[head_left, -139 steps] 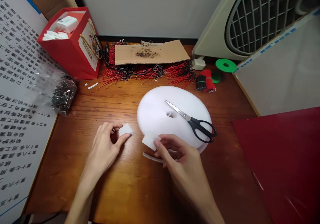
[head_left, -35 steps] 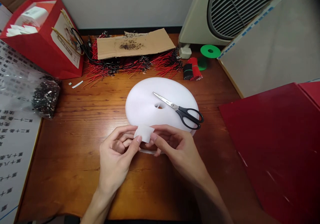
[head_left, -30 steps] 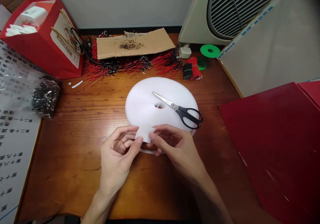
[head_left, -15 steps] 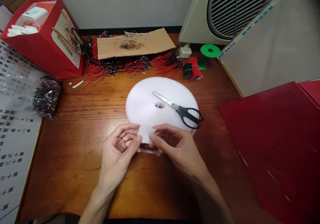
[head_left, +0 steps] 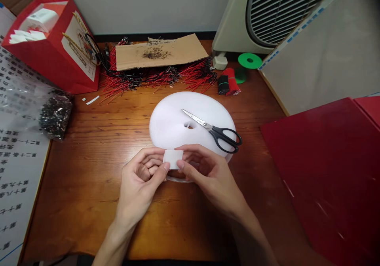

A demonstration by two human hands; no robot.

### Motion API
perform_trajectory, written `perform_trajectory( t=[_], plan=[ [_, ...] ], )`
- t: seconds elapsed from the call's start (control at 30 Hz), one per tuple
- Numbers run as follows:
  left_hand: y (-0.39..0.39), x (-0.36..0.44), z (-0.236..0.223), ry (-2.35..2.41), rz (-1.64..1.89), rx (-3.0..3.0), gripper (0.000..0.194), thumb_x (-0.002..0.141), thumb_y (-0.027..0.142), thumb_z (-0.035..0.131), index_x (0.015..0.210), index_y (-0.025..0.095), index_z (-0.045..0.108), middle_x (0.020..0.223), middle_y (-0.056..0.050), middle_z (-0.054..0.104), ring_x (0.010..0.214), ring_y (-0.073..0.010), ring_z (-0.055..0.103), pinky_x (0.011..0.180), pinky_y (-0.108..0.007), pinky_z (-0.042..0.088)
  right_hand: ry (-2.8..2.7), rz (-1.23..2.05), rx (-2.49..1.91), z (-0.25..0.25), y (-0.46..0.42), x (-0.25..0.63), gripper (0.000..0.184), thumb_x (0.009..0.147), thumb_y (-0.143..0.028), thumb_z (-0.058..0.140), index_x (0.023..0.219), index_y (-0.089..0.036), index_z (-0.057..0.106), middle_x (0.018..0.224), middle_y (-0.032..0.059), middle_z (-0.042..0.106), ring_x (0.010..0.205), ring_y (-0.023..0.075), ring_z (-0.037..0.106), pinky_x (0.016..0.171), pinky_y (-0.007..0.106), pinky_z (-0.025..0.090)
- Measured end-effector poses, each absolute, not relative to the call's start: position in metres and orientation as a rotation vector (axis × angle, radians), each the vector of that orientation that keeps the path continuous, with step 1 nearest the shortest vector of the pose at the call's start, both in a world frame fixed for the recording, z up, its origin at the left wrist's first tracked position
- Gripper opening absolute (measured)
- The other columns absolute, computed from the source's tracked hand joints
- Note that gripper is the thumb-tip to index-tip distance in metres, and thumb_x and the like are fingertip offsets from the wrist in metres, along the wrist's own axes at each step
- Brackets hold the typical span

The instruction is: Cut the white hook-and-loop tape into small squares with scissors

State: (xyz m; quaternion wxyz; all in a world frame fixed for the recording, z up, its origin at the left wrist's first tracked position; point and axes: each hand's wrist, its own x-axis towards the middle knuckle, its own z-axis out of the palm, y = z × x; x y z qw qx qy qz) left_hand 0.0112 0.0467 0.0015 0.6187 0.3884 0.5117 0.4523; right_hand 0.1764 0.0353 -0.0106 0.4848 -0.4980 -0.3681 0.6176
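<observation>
Both my hands are gripping: my left hand [head_left: 138,179] and right hand [head_left: 208,175] each pinch one side of a small, matte square of white tape [head_left: 173,159], with my fingers curled, just over the near edge of a thick white tape roll [head_left: 175,127]. The roll lies flat on the wooden table [head_left: 89,218], its fibrous face pierced by a central hole, with black-handled steel scissors [head_left: 221,135] resting across it.

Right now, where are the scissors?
In the head view, the black-handled scissors lie on the white tape roll, right of its centre hole, above the right hand.
</observation>
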Motion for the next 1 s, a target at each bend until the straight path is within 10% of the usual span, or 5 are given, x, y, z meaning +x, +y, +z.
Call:
perform_trajectory(
  t=[1.0],
  plan=[
    [0.055, 0.004, 0.012, 1.212, 0.869, 1.09, 0.016, 0.079, 0.03, 0.087, 0.084, 0.017, 0.079, 0.066, -0.002, 0.071, 0.05, -0.01, 0.056, 0.048, -0.02, 0.047, -0.97, 1.476, -1.251, -0.006, 0.031, 0.175, 0.022, 0.094, -0.046, 0.078, 0.094, -0.024, 0.081, 0.086, 0.0028, 0.078, 0.078, 0.0219, 0.073, 0.068, 0.032, 0.062]
  ],
)
